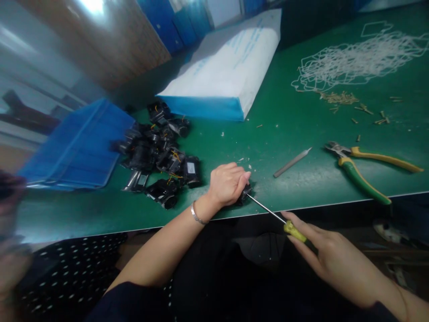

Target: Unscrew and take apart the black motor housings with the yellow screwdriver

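Note:
My left hand (228, 182) is closed over a small black plastic part (245, 195) at the front edge of the green table, covering most of it. In my right hand (325, 250) is a screwdriver (268, 210) with a yellow handle, gripped beyond the table's edge. Its metal shaft slants up to the left, and the tip meets the black part beside my left thumb. Several similar black plastic parts (167, 161), some with yellow wires, lie heaped to the left of my left hand.
Right of my hands lie a grey pointed rod (292, 163) and green-yellow cutting pliers (365, 172). Brass screws (340, 98) and tangled white cord (355, 60) are farther back. A white-and-blue package (228, 62) and a blue bin (80, 147) stand behind and left. Another person's arm (13, 250) shows at far left.

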### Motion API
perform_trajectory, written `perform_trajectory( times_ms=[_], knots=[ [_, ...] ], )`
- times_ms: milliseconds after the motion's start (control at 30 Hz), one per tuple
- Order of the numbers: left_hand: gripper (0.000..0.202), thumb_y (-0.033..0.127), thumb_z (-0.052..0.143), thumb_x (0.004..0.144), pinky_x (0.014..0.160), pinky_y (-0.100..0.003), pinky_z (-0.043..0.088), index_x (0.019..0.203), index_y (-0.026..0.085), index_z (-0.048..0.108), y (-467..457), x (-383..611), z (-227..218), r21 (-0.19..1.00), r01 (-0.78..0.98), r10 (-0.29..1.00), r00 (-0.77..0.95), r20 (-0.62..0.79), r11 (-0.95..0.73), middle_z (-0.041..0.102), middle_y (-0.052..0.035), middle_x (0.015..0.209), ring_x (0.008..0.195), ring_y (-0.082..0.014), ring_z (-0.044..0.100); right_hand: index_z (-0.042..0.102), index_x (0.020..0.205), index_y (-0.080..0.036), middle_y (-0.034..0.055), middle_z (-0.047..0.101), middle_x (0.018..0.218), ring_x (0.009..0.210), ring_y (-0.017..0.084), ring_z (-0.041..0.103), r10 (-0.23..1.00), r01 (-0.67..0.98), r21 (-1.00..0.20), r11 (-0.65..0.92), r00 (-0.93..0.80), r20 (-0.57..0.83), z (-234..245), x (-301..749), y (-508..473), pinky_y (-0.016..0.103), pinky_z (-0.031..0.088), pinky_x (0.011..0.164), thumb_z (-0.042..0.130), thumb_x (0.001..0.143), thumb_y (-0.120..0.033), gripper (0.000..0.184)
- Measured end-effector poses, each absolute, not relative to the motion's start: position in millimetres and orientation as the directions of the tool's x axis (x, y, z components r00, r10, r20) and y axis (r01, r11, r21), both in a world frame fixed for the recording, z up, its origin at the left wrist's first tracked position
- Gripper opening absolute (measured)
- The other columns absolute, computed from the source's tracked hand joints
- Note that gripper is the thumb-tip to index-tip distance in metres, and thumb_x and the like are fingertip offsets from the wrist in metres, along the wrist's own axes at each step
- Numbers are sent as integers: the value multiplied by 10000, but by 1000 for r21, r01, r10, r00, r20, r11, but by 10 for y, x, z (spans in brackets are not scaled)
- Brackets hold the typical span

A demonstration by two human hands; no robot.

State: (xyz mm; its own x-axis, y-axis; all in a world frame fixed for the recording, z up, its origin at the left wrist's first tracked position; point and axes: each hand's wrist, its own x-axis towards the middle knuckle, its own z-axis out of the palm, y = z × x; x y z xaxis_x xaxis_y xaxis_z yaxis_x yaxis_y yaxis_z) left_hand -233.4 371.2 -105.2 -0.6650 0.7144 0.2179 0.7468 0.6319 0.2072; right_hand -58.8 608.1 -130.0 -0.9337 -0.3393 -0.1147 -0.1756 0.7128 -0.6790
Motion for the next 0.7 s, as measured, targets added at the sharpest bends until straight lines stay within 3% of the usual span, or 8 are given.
perform_trajectory(
  times_ms=[167, 267, 400, 467, 567, 633, 700],
  knots=[
    [455, 317, 304, 981, 677, -299, 364, 699, 190, 637, 3719, -2320, -1046, 188, 732, 701, -682, 211, 655, 628, -12, 713, 677, -139, 478, 262, 1493, -221, 84, 649, 928, 609, 214, 632, -365, -340, -277, 898, -930, -40, -1212, -590, 6099, 344, 538, 563, 395, 970, -276, 543],
    [476, 334, 292, 986, 679, -299, 365, 692, 190, 638, 3725, -2298, -1047, 171, 706, 675, -707, 209, 687, 629, -14, 710, 695, -141, 495, 205, 1507, -227, 62, 614, 860, 577, 198, 584, -378, -376, -60, 925, -925, -26, -1119, -607, 6106, 307, 465, 485, 460, 922, -176, 641],
    [508, 354, 265, 993, 671, -299, 361, 685, 195, 636, 3729, -2261, -1054, 150, 668, 633, -741, 223, 729, 636, -14, 721, 712, -140, 512, 110, 1517, -275, 74, 625, 930, 664, 215, 594, -372, -372, 53, 927, -928, -12, -1019, -602, 6082, 304, 462, 539, 456, 867, -47, 770],
    [518, 359, 258, 995, 662, -297, 359, 684, 193, 638, 3729, -2247, -1058, 151, 653, 616, -754, 229, 742, 640, -18, 731, 721, -138, 521, 96, 1515, -296, 75, 632, 970, 680, 228, 603, -343, -342, -17, 939, -939, -34, -980, -587, 6070, 338, 493, 576, 445, 914, -122, 717],
    [522, 360, 257, 995, 654, -296, 355, 686, 193, 643, 3726, -2235, -1061, 154, 647, 608, -758, 237, 747, 644, -19, 736, 730, -138, 525, 140, 1514, -277, 93, 606, 1168, 901, 271, 632, -294, -246, -335, 909, -951, -98, -927, -574, 6113, 446, 530, 797, 420, 970, -337, 614],
    [521, 359, 256, 995, 654, -297, 353, 691, 194, 645, 3724, -2233, -1063, 152, 648, 607, -756, 244, 746, 645, -19, 737, 730, -139, 523, 205, 1501, -280, 69, 495, 1366, 1170, 276, 531, -296, -138, -604, 785, -940, -170, -886, -589, 6191, 487, 427, 1010, 398, 976, -394, 571],
    [520, 357, 255, 996, 661, -297, 353, 693, 192, 645, 3722, -2233, -1064, 149, 650, 608, -754, 248, 745, 643, -20, 736, 725, -139, 519, 301, 1468, -299, 19, 409, 1449, 1312, 252, 395, -344, 9, -815, 579, -904, -254, -842, -622, 6280, 474, 288, 1124, 427, 966, -404, 529]
  ],
)
